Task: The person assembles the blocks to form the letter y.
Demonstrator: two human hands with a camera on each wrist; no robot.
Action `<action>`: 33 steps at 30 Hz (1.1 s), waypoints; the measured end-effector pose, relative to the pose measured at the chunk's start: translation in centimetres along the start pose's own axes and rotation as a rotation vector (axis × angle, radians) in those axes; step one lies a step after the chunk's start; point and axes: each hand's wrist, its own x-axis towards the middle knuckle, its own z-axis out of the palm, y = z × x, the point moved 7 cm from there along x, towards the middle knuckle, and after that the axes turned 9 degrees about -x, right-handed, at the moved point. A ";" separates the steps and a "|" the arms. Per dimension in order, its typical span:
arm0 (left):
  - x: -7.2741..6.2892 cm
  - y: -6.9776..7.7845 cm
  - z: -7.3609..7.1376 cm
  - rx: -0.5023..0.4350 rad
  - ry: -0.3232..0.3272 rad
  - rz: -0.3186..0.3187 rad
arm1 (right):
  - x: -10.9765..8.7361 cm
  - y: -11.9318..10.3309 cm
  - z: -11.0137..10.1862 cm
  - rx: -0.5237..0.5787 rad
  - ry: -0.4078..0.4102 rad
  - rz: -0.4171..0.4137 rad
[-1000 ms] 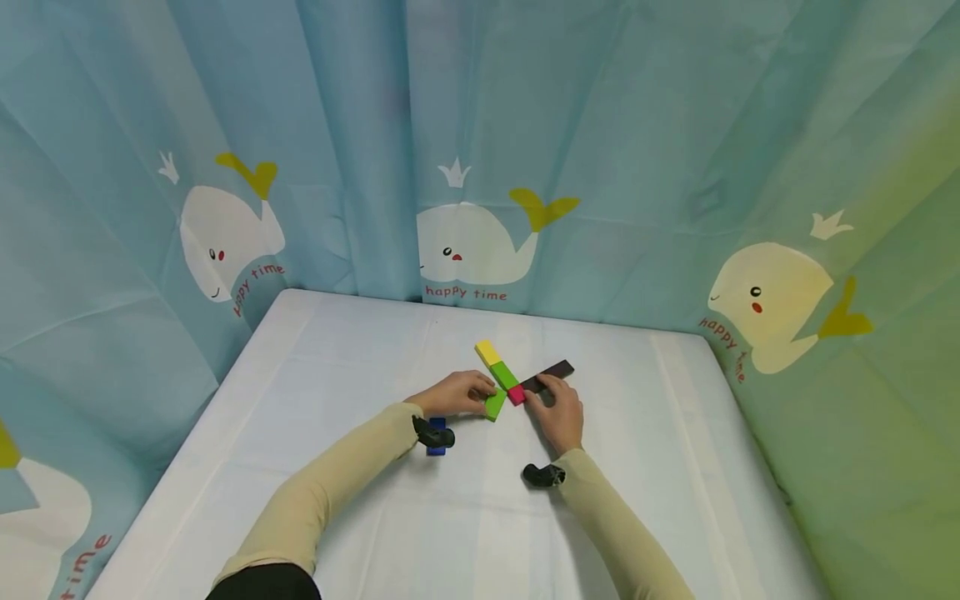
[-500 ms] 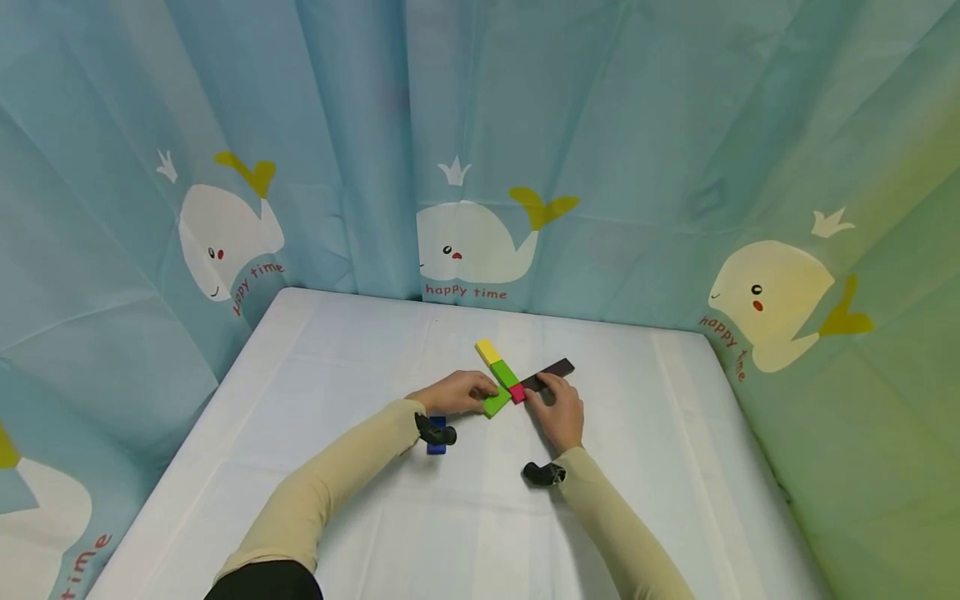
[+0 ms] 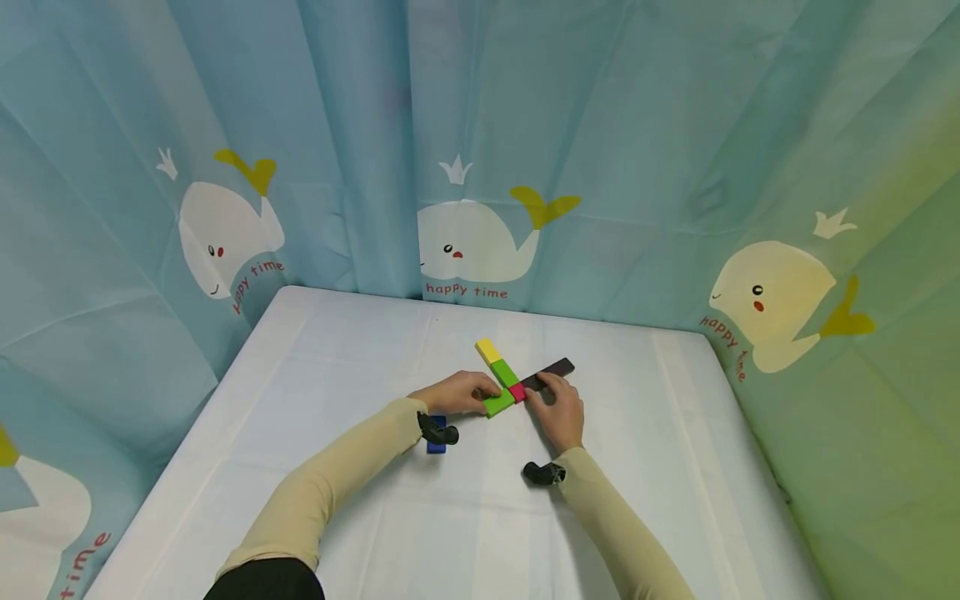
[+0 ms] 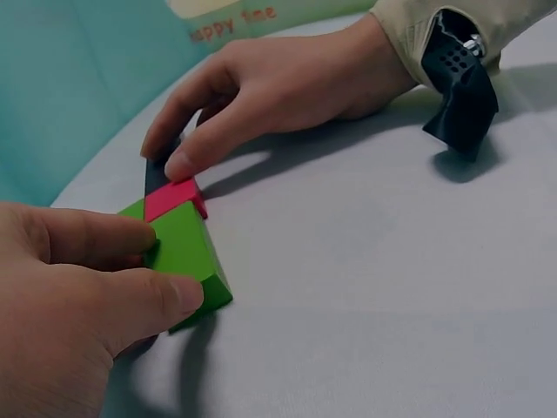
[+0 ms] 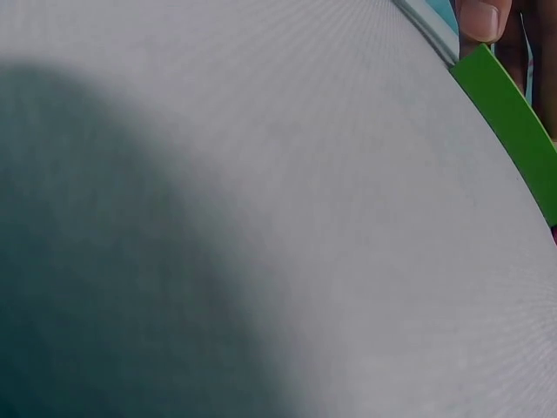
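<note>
In the head view my left hand [image 3: 460,392] pinches a light green block [image 3: 498,404] between thumb and fingers. One end of this block [image 4: 184,248] meets a small red block [image 4: 171,199]. My right hand [image 3: 558,412] holds a black bar [image 3: 558,367], its thumb at the seam with the red block and a finger on the far side. A second green block [image 3: 504,372] runs back from the red one to a yellow block [image 3: 487,350]. In the right wrist view, left-hand fingertips [image 5: 479,19] sit at the end of the held green block [image 5: 509,117].
A blue block [image 3: 437,446] lies under my left wrist, partly hidden by the black wrist strap [image 3: 438,431]. All of it stands on a white-covered table [image 3: 360,333]. Blue curtains [image 3: 637,125] printed with whales hang round the back and sides.
My left hand has slid the light green block rightward and turned it, closing its gap to the red block. The right hand and the other blocks have hardly moved.
</note>
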 end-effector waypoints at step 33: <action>0.0 0.0 0.1 -0.062 0.026 -0.014 | 0.0 0.2 0.1 0.007 -0.005 -0.004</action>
